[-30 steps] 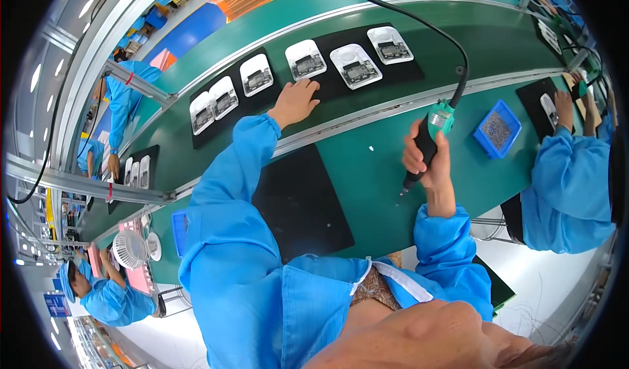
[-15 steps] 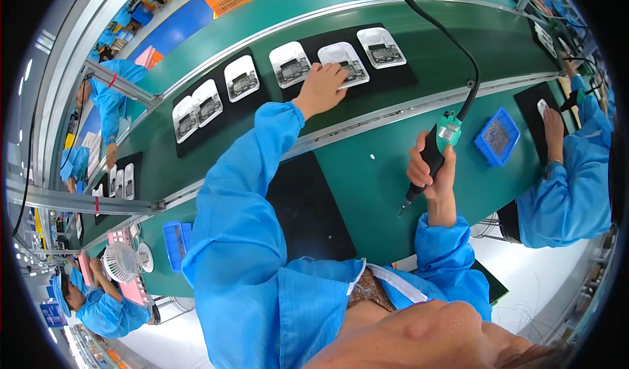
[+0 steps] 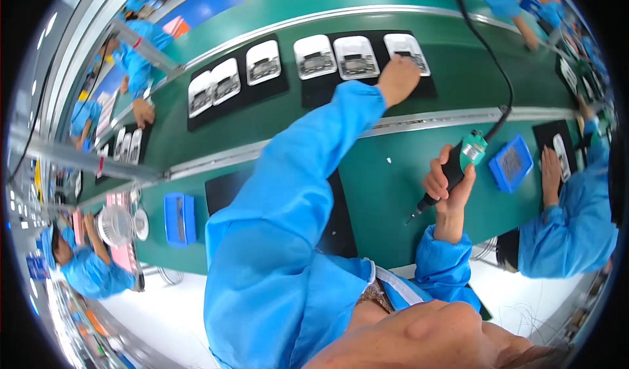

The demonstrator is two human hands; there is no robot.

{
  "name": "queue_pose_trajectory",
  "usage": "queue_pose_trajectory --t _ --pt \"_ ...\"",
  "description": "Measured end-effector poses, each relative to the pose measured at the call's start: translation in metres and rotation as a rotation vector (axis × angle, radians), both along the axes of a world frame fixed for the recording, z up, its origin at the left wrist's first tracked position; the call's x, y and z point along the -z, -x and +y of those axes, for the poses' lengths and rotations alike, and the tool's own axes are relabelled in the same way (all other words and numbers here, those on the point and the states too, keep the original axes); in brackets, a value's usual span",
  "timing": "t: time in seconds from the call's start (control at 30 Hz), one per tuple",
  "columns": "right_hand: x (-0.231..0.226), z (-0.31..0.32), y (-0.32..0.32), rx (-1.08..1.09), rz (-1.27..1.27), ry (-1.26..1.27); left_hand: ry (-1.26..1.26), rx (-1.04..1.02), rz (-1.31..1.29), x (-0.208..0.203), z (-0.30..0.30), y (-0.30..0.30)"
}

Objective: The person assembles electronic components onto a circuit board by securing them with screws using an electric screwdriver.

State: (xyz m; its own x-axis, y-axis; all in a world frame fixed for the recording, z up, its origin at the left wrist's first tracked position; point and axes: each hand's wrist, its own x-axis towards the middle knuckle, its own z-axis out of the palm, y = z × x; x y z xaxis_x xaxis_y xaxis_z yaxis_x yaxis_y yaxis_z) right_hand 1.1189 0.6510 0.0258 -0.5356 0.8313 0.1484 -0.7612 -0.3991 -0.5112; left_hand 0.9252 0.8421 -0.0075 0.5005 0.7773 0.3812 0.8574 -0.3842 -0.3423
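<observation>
My left hand (image 3: pixel 400 81) reaches across to the raised green line, its curled fingers closed on the near edge of the rightmost white plastic housing (image 3: pixel 420 64). A grey circuit board lies in that housing, partly hidden by the fingers. Left of it, two similar housings, a middle one (image 3: pixel 356 58) and another one (image 3: pixel 314 56), rest on the same black mat (image 3: pixel 318 94). In my right hand (image 3: pixel 451 182) is a green and black electric screwdriver (image 3: pixel 454 170), its bit tilted down toward the green table, its cable rising from the top.
A second black mat (image 3: pixel 236 94) bears several housings. Before me lies another black mat (image 3: pixel 341 225), partly under my left arm. Blue bins stand at the right, one with small parts (image 3: pixel 512 164), and at the left (image 3: pixel 179 220). A metal rail (image 3: pixel 432 118) divides the surfaces. Co-workers sit on both sides.
My left hand has moved right, from the middle housing to the rightmost one. That housing now sits a little nearer to me. My right hand still holds the screwdriver; the view has shifted slightly.
</observation>
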Motion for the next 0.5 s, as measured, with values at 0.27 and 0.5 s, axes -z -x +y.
queue_pose_trajectory --t 0.27,0.5 --pt "0.010 0.004 -0.009 0.008 0.034 0.002 -0.050 0.211 -0.152 -0.046 -0.058 0.001" --pt "-0.015 -0.012 0.017 -0.019 0.136 0.008 0.062 0.244 -0.315 -0.084 -0.262 0.081"
